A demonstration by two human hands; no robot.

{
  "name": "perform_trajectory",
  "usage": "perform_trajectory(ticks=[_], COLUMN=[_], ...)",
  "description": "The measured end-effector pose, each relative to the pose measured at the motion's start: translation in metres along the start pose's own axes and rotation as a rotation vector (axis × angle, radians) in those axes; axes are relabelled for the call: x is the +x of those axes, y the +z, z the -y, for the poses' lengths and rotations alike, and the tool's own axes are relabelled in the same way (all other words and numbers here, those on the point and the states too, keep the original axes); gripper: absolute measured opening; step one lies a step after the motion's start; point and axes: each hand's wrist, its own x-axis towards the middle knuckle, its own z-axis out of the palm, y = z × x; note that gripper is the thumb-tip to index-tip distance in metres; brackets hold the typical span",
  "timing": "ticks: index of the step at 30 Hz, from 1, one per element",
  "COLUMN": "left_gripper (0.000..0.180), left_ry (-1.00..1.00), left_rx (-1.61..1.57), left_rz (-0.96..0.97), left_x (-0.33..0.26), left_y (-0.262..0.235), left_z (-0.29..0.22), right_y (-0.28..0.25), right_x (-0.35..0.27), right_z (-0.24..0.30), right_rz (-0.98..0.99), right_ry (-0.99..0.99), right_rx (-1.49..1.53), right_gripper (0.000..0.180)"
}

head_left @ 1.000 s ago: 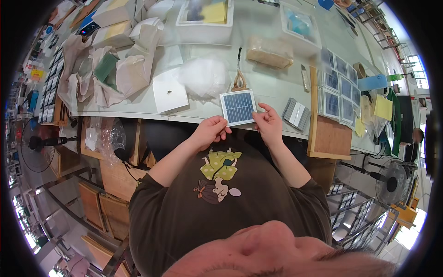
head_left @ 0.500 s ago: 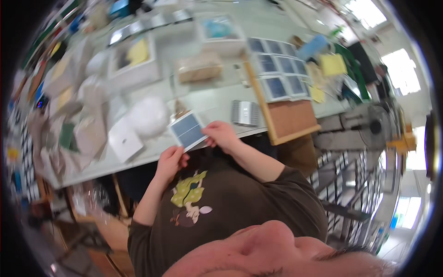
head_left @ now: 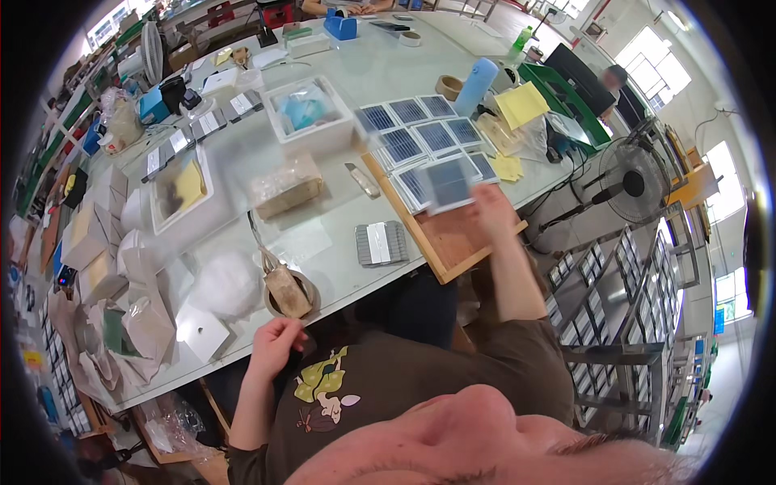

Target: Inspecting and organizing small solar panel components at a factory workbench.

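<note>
My right hand (head_left: 495,213), blurred by motion, grips a small solar panel (head_left: 449,183) by its edge. It holds the panel over a wooden tray (head_left: 453,236), just above or against other solar panels (head_left: 436,136) laid in rows there; contact cannot be made out. By the table's front edge, my left hand (head_left: 279,347) is closed with curled fingers and nothing visible in them. Close to it, a tan block with a cord (head_left: 287,293) rests on a round holder. A banded stack of grey strips (head_left: 380,243) lies between the hands.
Beyond are a wrapped brown package (head_left: 287,186), a utility knife (head_left: 362,180) and white foam boxes (head_left: 349,129). A white square piece (head_left: 202,331) and crumpled wrapping lie left. A blue bottle (head_left: 477,86) and a fan (head_left: 630,182) stand right. Another person's hands (head_left: 347,10) show at the far edge.
My right hand has carried the solar panel from in front of me rightward to the tray. My left hand has let go of it and stays near the table edge. The view has shifted.
</note>
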Motion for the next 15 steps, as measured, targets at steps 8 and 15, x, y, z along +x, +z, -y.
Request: perform_trajectory(ticks=[8,15], left_gripper=[0.015,0.017], left_ry=[0.150,0.168], left_rx=[-0.027,0.346], left_rz=[-0.282,-0.313], left_x=[0.000,0.007], left_y=[-0.026,-0.021], left_z=[0.006,-0.016], right_y=[-0.115,-0.140], right_x=[0.175,0.219], right_z=[-0.053,-0.085], right_rz=[-0.103,-0.203], right_ry=[0.140,-0.101], right_rx=[-0.285,-1.221], right_gripper=[0.015,0.032])
